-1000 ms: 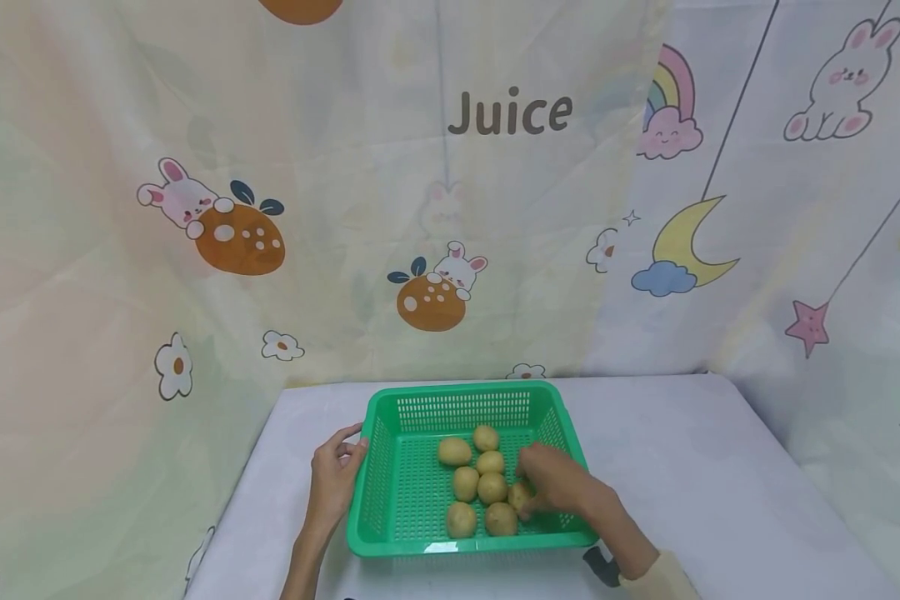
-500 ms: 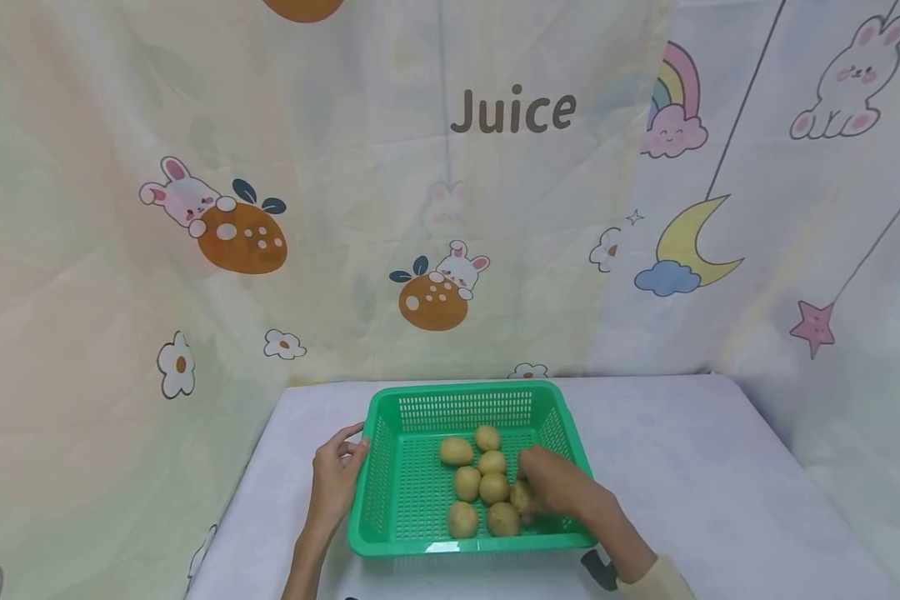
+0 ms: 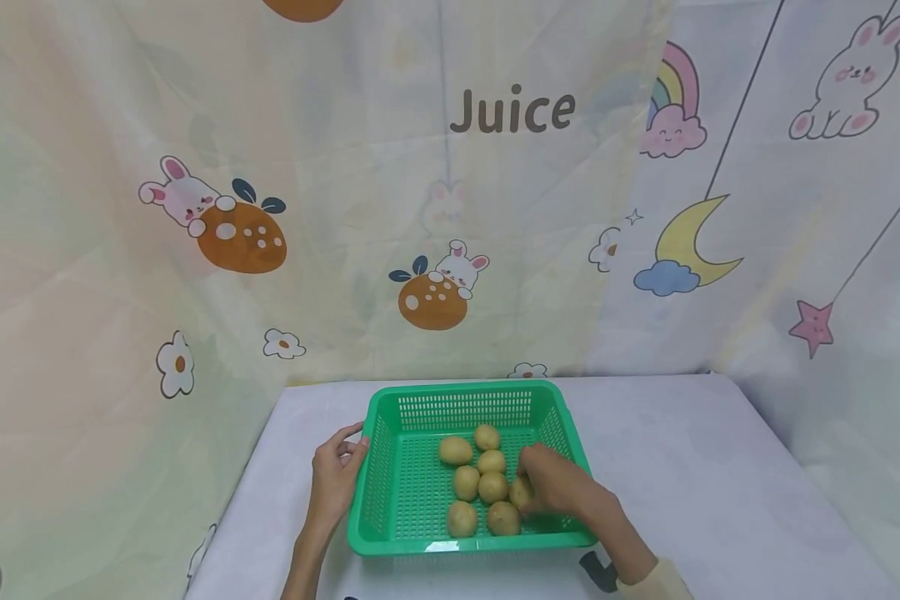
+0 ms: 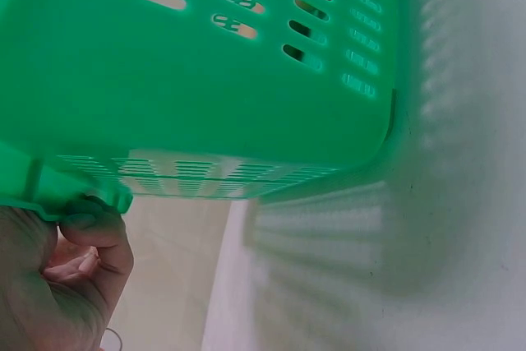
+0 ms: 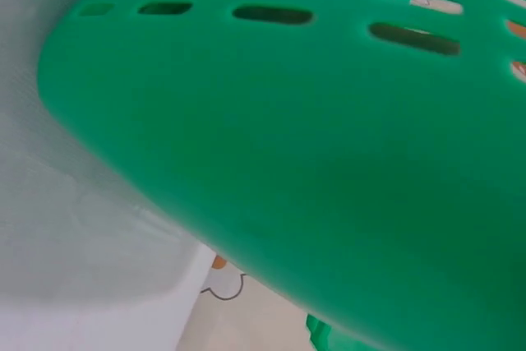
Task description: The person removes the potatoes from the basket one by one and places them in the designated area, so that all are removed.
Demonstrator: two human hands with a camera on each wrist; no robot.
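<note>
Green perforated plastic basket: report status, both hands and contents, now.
Left hand gripping green perforated plastic basket at left side. Right hand holding one round tan potato inside; seven other potatoes in basket. Basket blocking right wrist view of hand.

Right hand (image 3: 558,482) covers part of potato (image 3: 522,494) under it; thumb hidden. Right wrist view: hand out of sight, wall of green basket (image 5: 246,121) soft-edged, cut off by frame. Dark shape (image 3: 597,572) below right hand: cannot tell what. Sleeve (image 3: 656,582) behind hand, cut off. Left hand (image 4: 70,285) cut off at left wrist view's edge, fingers partly hidden.
</note>
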